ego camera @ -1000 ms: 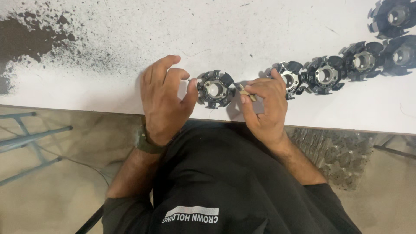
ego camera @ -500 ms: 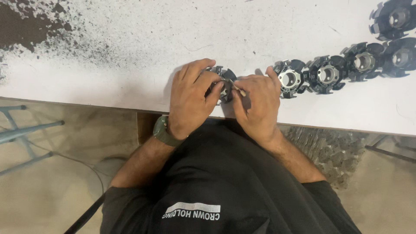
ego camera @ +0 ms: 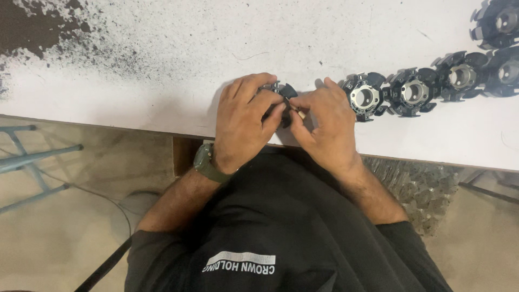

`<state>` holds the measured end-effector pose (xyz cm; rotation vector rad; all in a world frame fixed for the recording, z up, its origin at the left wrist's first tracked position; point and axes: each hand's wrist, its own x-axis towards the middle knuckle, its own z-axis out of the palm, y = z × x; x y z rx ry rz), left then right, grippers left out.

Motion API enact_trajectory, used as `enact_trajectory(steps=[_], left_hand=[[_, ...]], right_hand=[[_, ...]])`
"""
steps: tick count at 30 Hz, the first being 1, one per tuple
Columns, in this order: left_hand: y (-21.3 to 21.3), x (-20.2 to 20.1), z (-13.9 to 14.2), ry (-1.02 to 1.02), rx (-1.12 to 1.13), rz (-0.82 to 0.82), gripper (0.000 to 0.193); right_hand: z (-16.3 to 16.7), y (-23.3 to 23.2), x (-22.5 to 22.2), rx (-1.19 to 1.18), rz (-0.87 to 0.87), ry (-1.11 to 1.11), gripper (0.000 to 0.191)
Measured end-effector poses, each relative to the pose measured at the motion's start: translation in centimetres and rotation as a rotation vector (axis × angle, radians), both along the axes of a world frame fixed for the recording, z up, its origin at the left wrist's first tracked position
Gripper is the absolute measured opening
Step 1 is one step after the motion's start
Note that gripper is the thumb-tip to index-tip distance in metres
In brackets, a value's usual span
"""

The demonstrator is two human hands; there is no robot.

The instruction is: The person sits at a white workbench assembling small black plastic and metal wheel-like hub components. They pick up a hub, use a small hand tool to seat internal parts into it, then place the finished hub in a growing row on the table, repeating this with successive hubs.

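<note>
From the head camera I look straight down on my two hands, drawn together at the near edge of the white table [ego camera: 135, 103]. My left hand [ego camera: 246, 121] lies cupped over a black round part [ego camera: 285, 92], its fingers [ego camera: 258, 82] curled over the top so that only the part's far rim and a couple of its projecting tabs show beyond my knuckles. My right hand [ego camera: 327, 127] closes in from the other side; its thumb and forefinger are pinched narrow on a small pale piece [ego camera: 301, 114] right against the black part, too small for me to say what it is. So both hands are closed: the left holding the part, the right nipping the little piece, the two hands touching at the fingertips. The part itself sits on or just above the table, close to the edge in front of my body; I cannot tell which.

A green wristwatch [ego camera: 208, 162] is on my left wrist.

Just right of my right hand begins a row of similar black parts [ego camera: 413, 92], each with a pale ring at its centre, standing side by side and touching, running away toward the far right corner of the table. At the far left the tabletop is spattered with dark grime [ego camera: 32, 32]. No container shows anywhere; the parts stand directly on the table. Below the edge I see a concrete floor [ego camera: 54, 238] and a blue metal frame [ego camera: 32, 162].
</note>
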<state>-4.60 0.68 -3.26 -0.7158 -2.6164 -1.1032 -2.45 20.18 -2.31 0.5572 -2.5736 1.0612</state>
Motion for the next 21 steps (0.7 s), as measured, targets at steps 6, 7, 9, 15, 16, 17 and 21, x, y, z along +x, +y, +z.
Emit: enact_trajectory(steps=[6,7,9,15,16,17,21], left_hand=[[1.1,0.0,-1.0,0.021,0.013,0.091,0.011],[1.2,0.0,-1.2,0.018,0.017,0.098,0.011],[1.2,0.0,-1.5,0.020,0.017,0.106,0.012],[1.2,0.2,-1.8,0.046,0.016,0.110,0.014],[1.2,0.2,-1.8,0.060,0.019,0.116,0.014],[1.1,0.2,-1.8,0.075,0.022,0.122,0.014],[0.7,0.5,-1.5,0.059,0.101,0.111,0.014]], right_hand=[[-0.1,-0.2,0.3,-0.028,-0.028,-0.042,0.020],[-0.2,-0.2,0.4,-0.036,-0.029,-0.039,0.020],[-0.5,-0.1,0.4,-0.055,-0.030,-0.015,0.020],[-0.9,-0.2,0.9,-0.025,-0.048,0.028,0.021],[-1.0,-0.3,1.0,-0.008,-0.052,0.039,0.022],[-1.0,-0.3,1.0,0.009,-0.056,0.052,0.023],[-1.1,-0.7,1.3,0.027,-0.064,0.082,0.027]])
